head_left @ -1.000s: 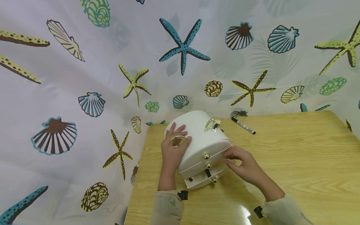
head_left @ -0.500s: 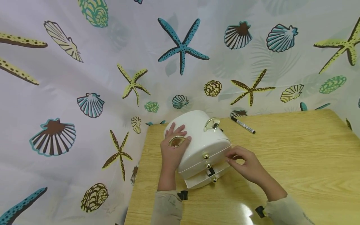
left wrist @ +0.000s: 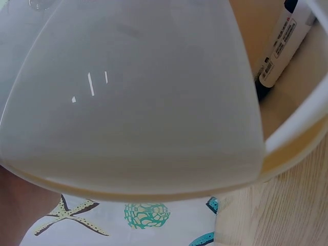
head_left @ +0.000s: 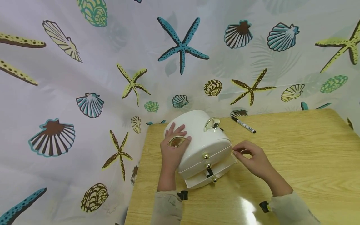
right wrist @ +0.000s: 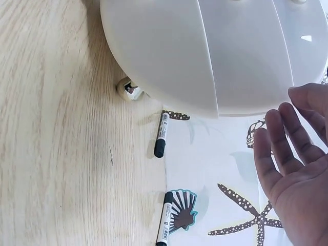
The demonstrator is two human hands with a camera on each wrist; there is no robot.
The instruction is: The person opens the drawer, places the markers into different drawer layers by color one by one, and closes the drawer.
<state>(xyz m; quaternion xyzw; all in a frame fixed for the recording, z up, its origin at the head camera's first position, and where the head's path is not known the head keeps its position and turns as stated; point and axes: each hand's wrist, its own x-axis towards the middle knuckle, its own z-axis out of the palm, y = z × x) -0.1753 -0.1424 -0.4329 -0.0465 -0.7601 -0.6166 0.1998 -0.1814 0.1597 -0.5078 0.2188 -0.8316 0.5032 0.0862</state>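
A white storage box (head_left: pixel 201 137) with gold knobs and gold handles leans at an angle on the table. Its lowest drawer (head_left: pixel 197 181) is pulled out, and a white marker (left wrist: pixel 282 48) with black ends lies inside. My left hand (head_left: pixel 175 150) rests on the box, fingers spread, with a gold handle (head_left: pixel 176 142) beside the thumb. At the box's right edge is my right hand (head_left: pixel 253 159). Its thumb and index finger come close together and hold nothing visible. In the right wrist view those fingertips are at the box's edge; whether they touch it I cannot tell.
A marker (head_left: pixel 243 124) lies near the back edge of the wooden table (head_left: pixel 295 156). Another marker (right wrist: pixel 162 134) lies close to the box, mostly hidden in the head view. Behind stands a white cloth (head_left: pixel 180 78) printed with shells and starfish.
My right hand has drawn back to the right, uncovering the right end of the lowest drawer. The marker inside that drawer has shifted slightly. My left hand stays where it was.
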